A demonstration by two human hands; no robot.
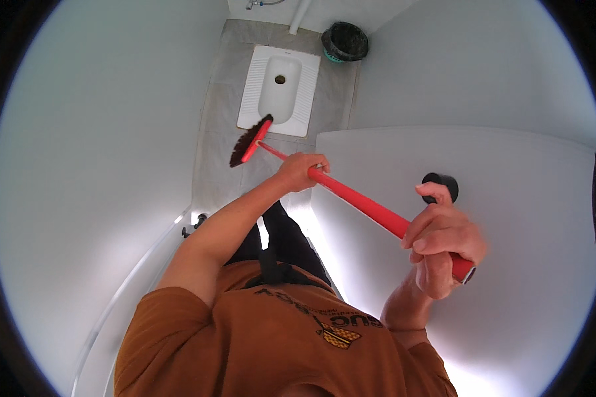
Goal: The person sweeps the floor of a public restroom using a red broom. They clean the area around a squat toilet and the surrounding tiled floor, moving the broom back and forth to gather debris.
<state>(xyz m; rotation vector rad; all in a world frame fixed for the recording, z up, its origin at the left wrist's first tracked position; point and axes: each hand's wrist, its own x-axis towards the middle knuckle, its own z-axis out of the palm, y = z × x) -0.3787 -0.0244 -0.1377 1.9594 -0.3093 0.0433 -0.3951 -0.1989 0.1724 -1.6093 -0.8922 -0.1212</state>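
At the left, just beside my forearm [240,215], a small dark fitting [201,218] is too little to make out. Next comes the head of one red broom [359,200], held slantwise, its dark bristles overlapping the near left corner of one white squat toilet [308,92]; whether they touch I can't tell. Of my two grips, the left grip [301,172] wraps the lower handle, palm hidden. Farther off stands one bin [332,57], mostly covered by a black liner [346,41]. My right grip [447,238] clasps the handle near its end, one digit raised, covering part of one round black fitting [450,180].
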